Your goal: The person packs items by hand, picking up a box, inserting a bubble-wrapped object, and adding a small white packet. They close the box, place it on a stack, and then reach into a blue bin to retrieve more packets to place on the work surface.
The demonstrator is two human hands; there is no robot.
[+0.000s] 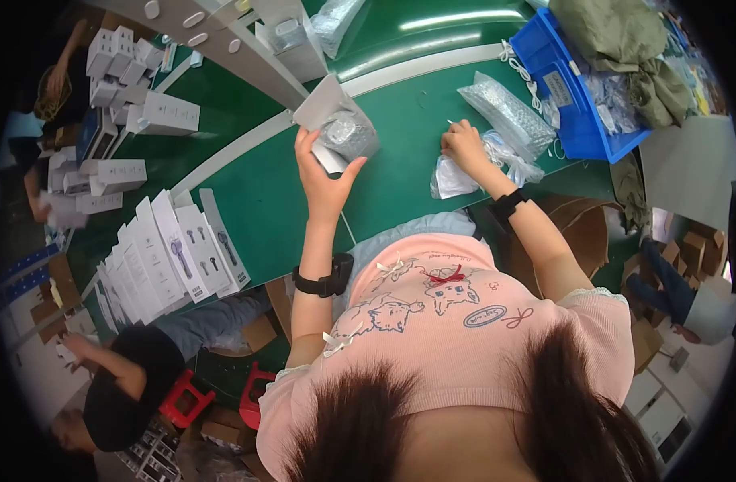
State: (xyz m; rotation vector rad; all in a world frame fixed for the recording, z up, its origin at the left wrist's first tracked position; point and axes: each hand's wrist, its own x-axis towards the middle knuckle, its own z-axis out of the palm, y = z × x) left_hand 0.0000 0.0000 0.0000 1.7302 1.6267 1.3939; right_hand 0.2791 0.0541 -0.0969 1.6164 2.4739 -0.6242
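My left hand (pixel 325 178) grips an open white box (pixel 313 103) from its near side, thumb and fingers apart around it. A bubble-wrapped item (pixel 348 132) shows inside the box; what the wrap covers is hidden. To the right, my right hand (pixel 466 151) is closed, its fingertips drawn together over the table, with a small white tip by them that I cannot make out. Just under and beside that hand lie small clear bags (pixel 455 181) with white contents. A long bubble-wrap bundle (pixel 509 115) rests beyond them.
A blue bin (pixel 562 100) with plastic-wrapped pieces stands at the right, white cables (pixel 522 72) along its side. Flattened printed boxes (pixel 163 253) stand in a row at left. A grey post (pixel 259 60) rises at the table's far side. Stacked boxes and other people are farther left.
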